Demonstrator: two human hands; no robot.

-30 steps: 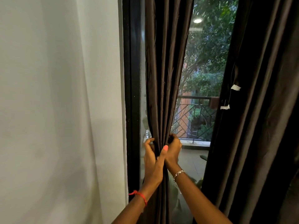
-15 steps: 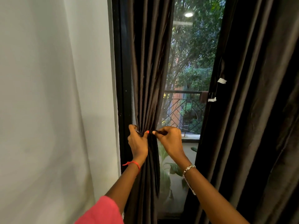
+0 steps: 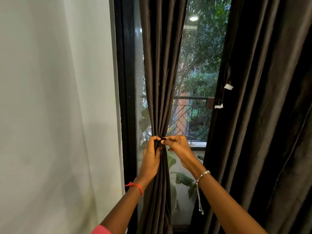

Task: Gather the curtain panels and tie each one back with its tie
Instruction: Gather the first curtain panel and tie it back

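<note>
A white curtain [image 3: 50, 115] filled the left third of the frame, hanging in soft folds. Just right of it ran the black window frame [image 3: 125, 81], top to bottom. Next came the gathered curtain panel [image 3: 160, 73], dark brown, drawn into a narrow bunch near the centre and pinched tightest at the middle height of the frame. There the left hand [image 3: 151, 159], with a red thread [image 3: 135, 187] on its wrist, was curled closed around the bunch, its fingertips pressing a dark tie [image 3: 160, 143] against the cloth. The right hand [image 3: 179, 149] met it from the other side, thumb and forefinger pinched shut on the end of the same tie, the other fingers loosely bent; a silver bracelet [image 3: 202, 174] circled that wrist. Behind the hands, through the glass, a balcony railing [image 3: 190, 115] and green trees [image 3: 202, 56] showed at centre right. The second curtain panel [image 3: 261, 115] hung loose and wide across the right of the frame, with two small white tags [image 3: 228, 86] on its inner edge
</note>
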